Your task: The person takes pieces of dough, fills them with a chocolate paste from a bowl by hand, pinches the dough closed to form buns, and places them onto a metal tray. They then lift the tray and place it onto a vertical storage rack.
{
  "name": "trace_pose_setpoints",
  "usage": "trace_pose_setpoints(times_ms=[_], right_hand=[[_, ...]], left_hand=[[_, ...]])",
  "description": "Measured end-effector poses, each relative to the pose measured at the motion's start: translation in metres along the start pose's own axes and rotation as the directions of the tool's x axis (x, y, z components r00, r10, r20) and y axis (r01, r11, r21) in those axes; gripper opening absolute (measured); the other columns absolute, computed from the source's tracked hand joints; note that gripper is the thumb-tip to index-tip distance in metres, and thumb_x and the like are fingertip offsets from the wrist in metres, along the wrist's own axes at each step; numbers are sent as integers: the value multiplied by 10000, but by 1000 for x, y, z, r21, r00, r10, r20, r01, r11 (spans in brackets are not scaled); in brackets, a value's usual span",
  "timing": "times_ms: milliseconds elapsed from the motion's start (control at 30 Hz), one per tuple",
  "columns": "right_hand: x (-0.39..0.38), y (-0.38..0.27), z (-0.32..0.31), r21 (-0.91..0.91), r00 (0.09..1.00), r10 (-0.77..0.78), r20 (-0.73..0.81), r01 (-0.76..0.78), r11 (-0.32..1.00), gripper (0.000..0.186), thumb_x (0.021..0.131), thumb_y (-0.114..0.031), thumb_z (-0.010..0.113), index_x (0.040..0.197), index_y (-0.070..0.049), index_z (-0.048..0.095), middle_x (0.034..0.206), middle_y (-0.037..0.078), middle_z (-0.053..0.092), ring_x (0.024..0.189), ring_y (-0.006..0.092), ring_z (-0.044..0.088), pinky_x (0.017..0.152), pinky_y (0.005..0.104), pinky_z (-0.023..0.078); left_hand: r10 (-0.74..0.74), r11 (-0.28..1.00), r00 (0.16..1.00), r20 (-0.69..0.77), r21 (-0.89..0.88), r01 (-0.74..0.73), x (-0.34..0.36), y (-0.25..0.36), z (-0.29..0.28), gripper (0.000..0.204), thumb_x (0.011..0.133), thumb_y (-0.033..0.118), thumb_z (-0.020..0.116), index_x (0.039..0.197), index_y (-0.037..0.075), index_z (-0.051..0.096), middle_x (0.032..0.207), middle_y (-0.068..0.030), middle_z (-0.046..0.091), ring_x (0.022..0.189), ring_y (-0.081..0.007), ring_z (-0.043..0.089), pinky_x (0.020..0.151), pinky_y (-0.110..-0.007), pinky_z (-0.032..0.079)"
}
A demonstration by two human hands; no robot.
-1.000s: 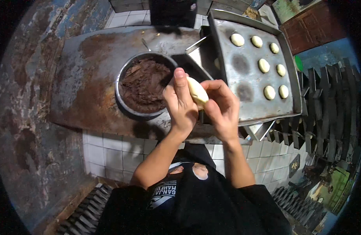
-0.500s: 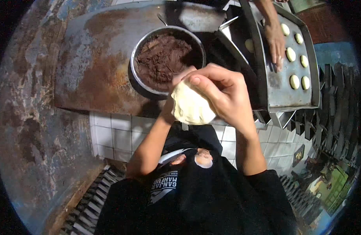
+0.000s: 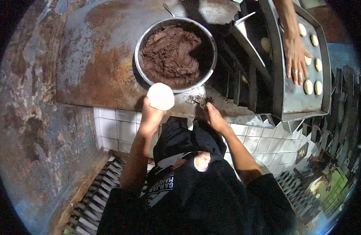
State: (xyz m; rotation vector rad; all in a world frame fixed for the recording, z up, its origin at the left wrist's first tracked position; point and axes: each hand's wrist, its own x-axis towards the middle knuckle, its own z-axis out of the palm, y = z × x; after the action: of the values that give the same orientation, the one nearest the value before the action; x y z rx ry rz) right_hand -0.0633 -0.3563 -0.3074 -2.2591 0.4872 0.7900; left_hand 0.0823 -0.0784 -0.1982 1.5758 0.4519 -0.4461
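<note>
A flat, pale round of dough [image 3: 160, 96] rests in my left hand [image 3: 150, 118], whose fingers are mostly hidden beneath it. It is held just off the near rim of a metal bowl [image 3: 214, 58] filled with thick dark brown paste [image 3: 170, 56]. My right hand [image 3: 217, 118] is at the table's near edge, fingers closed together. At its fingertips a thin, dark piece shows among dark crumbs [image 3: 197, 98]; its kind cannot be made out.
A handle [image 3: 168, 9] sticks up behind the bowl. On the right, a deep metal tray [image 3: 296, 105] carries several pale oval dough pieces [image 3: 318, 87], and another person's hand [image 3: 295, 55] reaches into it. More metal trays [image 3: 243, 43] are stacked beside it. The worn metal table [image 3: 94, 58] stretches left.
My hands, together on the dough before, have separated. The left lowered the dough to the left; the right dropped to the table edge. The other person's hand now lies spread over the tray.
</note>
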Motion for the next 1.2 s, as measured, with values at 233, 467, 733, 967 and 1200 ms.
trace_pose_setpoints(times_ms=[233, 467, 733, 967, 1200], right_hand=[[69, -135, -137, -217, 790, -445, -423, 388, 896, 400, 968, -2, 532, 1365, -47, 530, 1200, 277, 635, 1013, 504, 675, 885, 559, 575], [213, -107, -132, -389, 703, -571, -424, 428, 816, 341, 967, -9, 476, 1276, -22, 621, 1202, 267, 668, 982, 490, 694, 847, 543, 585], [135, -131, -128, -319, 864, -444, -236, 363, 876, 384, 926, -14, 579, 1297, -28, 676, 1309, 235, 668, 1107, 432, 689, 980, 511, 563], [18, -176, -167, 281, 809, -555, -194, 588, 759, 264, 1022, -74, 606, 1244, 1, 727, 1123, 176, 699, 1124, 306, 685, 1003, 384, 515], [-63, -209, -148, -303, 602, -725, -334, 660, 688, 691, 764, 20, 707, 1419, -198, 673, 1201, 95, 645, 1055, 313, 654, 934, 427, 567]], left_hand=[[-122, 979, 983, 139, -147, 142, 5, 29, -28, 263, 922, 70, 811, 1150, 87, 679, 850, 38, 666, 634, -36, 526, 497, -228, 363], [-152, 916, 964, 219, -334, 221, 0, 39, -23, 314, 937, 62, 808, 1184, 133, 627, 949, 37, 663, 739, -27, 533, 549, -221, 382], [48, 991, 995, 83, 122, -58, -8, 57, -29, 294, 866, 173, 908, 1057, 28, 737, 877, 0, 733, 711, -70, 630, 601, -267, 497], [340, 861, 902, 267, 297, -413, 18, 58, -10, 430, 799, 216, 952, 1096, -10, 738, 992, -86, 801, 890, -145, 749, 834, -337, 597], [543, 715, 745, 387, 252, -652, 10, 102, 25, 330, 768, 97, 886, 1045, 43, 715, 947, -90, 774, 888, -182, 758, 817, -346, 584]])
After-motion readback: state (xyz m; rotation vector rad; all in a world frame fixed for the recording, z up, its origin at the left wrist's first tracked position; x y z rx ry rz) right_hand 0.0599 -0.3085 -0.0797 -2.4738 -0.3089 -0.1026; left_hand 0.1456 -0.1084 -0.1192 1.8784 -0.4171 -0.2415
